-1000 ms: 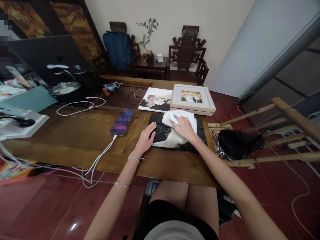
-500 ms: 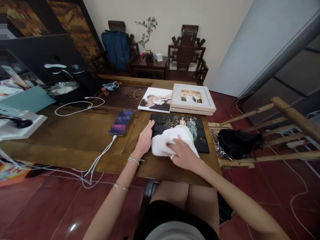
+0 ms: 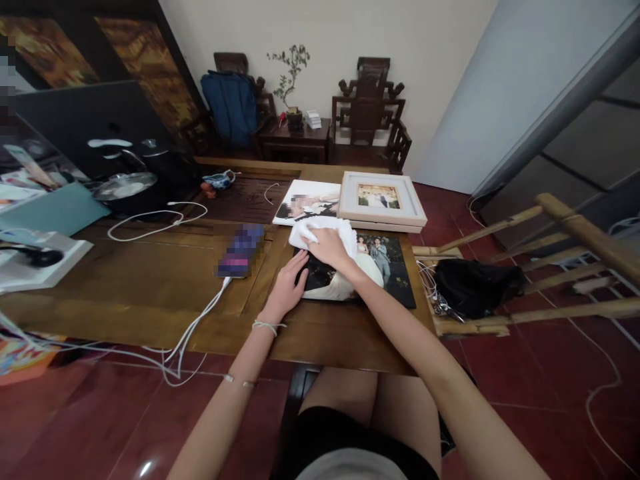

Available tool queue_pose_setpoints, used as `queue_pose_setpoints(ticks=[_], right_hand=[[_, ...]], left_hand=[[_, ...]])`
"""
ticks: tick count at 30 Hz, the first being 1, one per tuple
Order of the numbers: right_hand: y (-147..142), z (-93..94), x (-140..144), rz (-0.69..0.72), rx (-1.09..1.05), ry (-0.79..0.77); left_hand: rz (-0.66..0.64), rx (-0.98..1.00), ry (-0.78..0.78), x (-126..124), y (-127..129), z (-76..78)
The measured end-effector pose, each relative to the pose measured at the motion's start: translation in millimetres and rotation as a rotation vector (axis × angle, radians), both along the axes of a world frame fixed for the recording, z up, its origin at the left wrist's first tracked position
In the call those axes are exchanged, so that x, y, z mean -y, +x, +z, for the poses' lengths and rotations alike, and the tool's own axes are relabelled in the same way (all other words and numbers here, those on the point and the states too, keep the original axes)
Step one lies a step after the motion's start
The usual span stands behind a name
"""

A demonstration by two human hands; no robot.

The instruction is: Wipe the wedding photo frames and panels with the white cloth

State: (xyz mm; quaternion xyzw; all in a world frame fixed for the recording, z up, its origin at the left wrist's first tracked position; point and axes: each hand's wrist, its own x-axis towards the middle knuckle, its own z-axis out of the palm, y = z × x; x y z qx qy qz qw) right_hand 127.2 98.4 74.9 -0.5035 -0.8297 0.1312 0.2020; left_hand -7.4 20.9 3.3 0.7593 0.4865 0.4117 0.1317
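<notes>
A dark wedding photo panel [image 3: 395, 270] lies flat on the wooden table [image 3: 320, 333] in front of me. My right hand [image 3: 330, 250] presses a white cloth [image 3: 345, 230] onto the panel's far left part, with the fingers partly sunk in it. The cloth and hand cover the panel's upper left area. At the panel's left edge rests my left hand [image 3: 287, 283], fingers stretched out and holding nothing.
Behind the panel lie a white photo print [image 3: 285, 207] and a cream picture frame [image 3: 417, 207]. Left of my hands is a phone [image 3: 240, 250] with white cables [image 3: 200, 313]. A bamboo chair [image 3: 500, 313] with a black bag [image 3: 475, 287] stands at right.
My right hand has slid the cloth from the panel's near middle to its far left edge, uncovering the white gown in the picture. My left hand stays at the left edge.
</notes>
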Motion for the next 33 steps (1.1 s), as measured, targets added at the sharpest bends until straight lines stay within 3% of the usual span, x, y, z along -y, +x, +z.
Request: queue_pose_setpoints(ticks=[3, 10, 13, 20, 23, 25, 30, 33], right_hand=[[13, -4.2, 4, 0.023, -0.035, 0.012], [130, -9.2, 12, -0.152, 0.018, 0.036], [159, -15.6, 31, -0.166, 0.1, 0.118], [151, -26.4, 147, 0.114, 0.164, 0.215], [146, -22.9, 167, 0.187, 0.18, 0.171], [148, -19.4, 155, 0.187, 0.189, 0.138], [154, -5.7, 80, 0.079, 0.29, 0.078], [150, 0.6, 52, 0.09, 0.407, 0.009]], left_hand=[[0.006, -0.01, 0.002, 0, -1, -1.1], [0.018, -0.001, 0.005, 1, 1, 0.4], [0.022, -0.001, 0.015, 0, 1, 0.6], [0.017, -0.011, 0.015, 0, 1, 0.0], [0.016, -0.013, 0.02, 0, 1, -0.2], [0.014, -0.013, 0.022, -1, 0, -0.6], [0.012, -0.018, 0.018, -1, -1, -1.6], [0.013, -0.023, 0.019, -1, -1, -1.8]])
